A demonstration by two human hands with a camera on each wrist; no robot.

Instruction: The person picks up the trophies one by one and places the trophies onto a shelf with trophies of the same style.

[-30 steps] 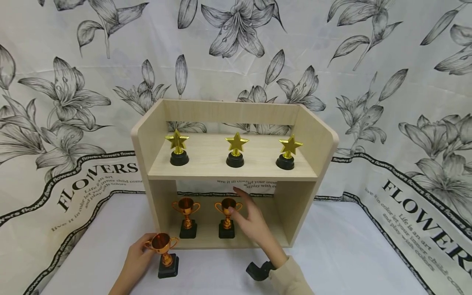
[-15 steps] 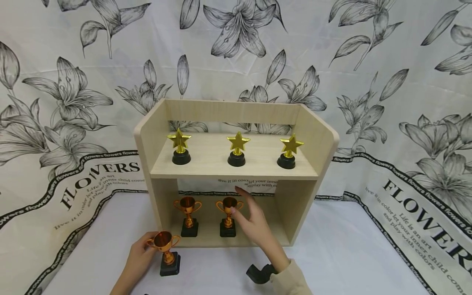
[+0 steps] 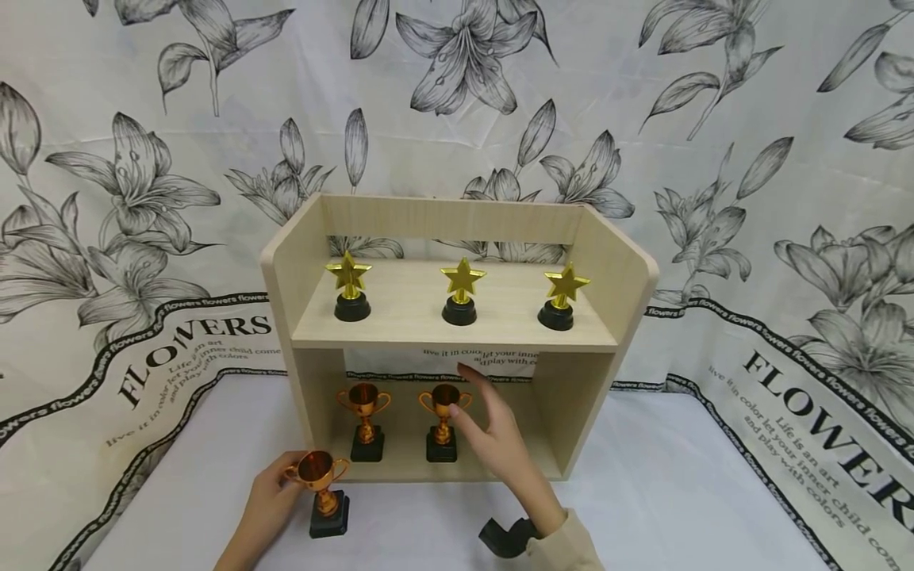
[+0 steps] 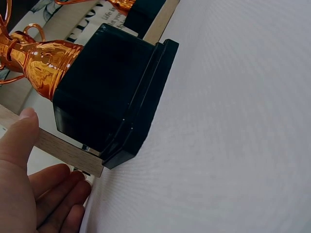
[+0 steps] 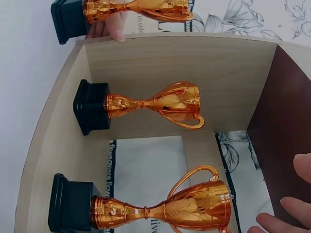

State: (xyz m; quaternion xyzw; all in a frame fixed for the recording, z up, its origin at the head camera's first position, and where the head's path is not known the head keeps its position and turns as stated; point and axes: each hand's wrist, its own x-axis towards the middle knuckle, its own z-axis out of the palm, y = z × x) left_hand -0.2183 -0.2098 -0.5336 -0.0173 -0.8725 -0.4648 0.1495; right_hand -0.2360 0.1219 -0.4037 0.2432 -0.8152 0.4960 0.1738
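Note:
A copper-coloured trophy cup (image 3: pixel 328 484) on a black square base stands upright on the white cloth, in front of the shelf's lower left corner. Close beside it is my left hand (image 3: pixel 271 496); in the left wrist view its thumb (image 4: pixel 22 138) and relaxed fingers lie apart, holding nothing. Two matching trophies stand on the lower shelf, one on the left (image 3: pixel 366 424) and one near the middle (image 3: pixel 442 436). My right hand (image 3: pixel 496 440) reaches in at the right of the middle one, thumb tip overlapping its cup in the head view, index finger extended. The right wrist view shows these fingers (image 5: pixel 286 213) spread, gripping nothing.
The pale wooden two-tier shelf (image 3: pixel 457 344) has side walls and an open back. Three gold star trophies line its upper tier: left (image 3: pixel 350 289), middle (image 3: pixel 462 293) and right (image 3: pixel 562 297). A black curved object (image 3: pixel 505 539) lies by my right wrist. Floral cloth (image 3: pixel 714 238) hangs behind.

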